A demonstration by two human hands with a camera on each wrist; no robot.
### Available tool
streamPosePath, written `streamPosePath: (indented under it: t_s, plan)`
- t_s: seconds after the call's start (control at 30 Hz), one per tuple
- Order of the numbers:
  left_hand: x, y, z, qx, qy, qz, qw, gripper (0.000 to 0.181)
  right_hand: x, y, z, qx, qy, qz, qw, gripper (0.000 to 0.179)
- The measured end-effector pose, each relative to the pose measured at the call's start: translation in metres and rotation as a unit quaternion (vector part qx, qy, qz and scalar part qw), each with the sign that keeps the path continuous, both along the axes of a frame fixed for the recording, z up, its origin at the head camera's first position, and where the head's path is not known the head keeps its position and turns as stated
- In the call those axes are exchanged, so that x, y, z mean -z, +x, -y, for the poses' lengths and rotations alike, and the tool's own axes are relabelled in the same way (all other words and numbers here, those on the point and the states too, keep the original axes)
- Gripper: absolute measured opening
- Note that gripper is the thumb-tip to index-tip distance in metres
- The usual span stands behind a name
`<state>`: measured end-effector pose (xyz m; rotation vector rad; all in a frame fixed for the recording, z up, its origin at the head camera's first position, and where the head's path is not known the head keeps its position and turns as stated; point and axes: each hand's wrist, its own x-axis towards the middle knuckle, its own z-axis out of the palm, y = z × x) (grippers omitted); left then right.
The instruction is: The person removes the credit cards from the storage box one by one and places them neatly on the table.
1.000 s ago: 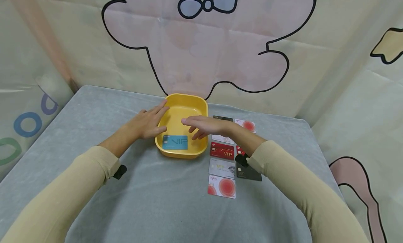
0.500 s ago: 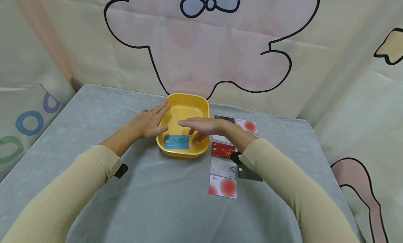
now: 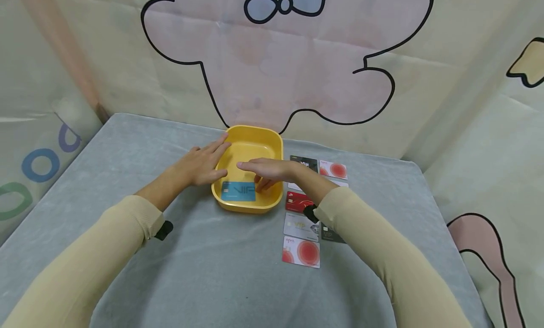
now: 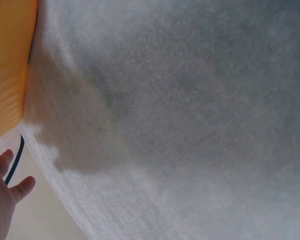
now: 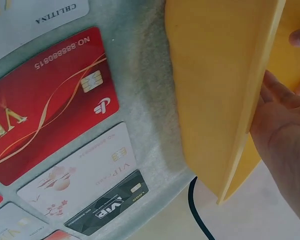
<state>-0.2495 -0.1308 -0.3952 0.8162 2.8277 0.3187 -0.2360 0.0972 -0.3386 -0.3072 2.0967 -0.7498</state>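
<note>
A yellow tray (image 3: 248,151) stands at the back of the table, with a blue VIP card (image 3: 233,191) lying flat near its front. My left hand (image 3: 201,166) rests along the tray's left rim, fingers spread. Over the tray's right side reaches my right hand (image 3: 272,170), thumb extended and the other fingers pointing down at the card's right end. In the right wrist view, the right hand (image 5: 285,117) goes in past the rim, which hides part of its fingers. The left hand (image 4: 2,200) shows only at the lower left of the left wrist view.
Two columns of cards lie right of the tray: a red VIP card (image 3: 296,201), a silver one (image 3: 301,226), a white one with red circles (image 3: 301,251), a dark grey one (image 3: 331,234) and others. My right forearm covers some. A patterned curtain (image 3: 323,87) hangs behind.
My right hand has shifted a little left and lower into the tray, its fingertips now at the blue card's right end. The left hand stays on the rim.
</note>
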Motion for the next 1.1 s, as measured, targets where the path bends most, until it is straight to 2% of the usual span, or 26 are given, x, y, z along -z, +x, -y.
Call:
streamPosePath:
  t_s: [0.6,1.1]
  plan:
    - [0.0009,-0.0002,0.0019,0.002,0.004,-0.001,1.0000,0.080,0.0033,-0.0033,0.0099,-0.008,-0.012,0.006,0.9999,0.070]
    - [0.0001,0.0001,0.0018,0.008,0.008,-0.004,0.9999,0.080,0.0076,-0.0012,0.0108,-0.019,0.000,0.013,0.9997,0.064]
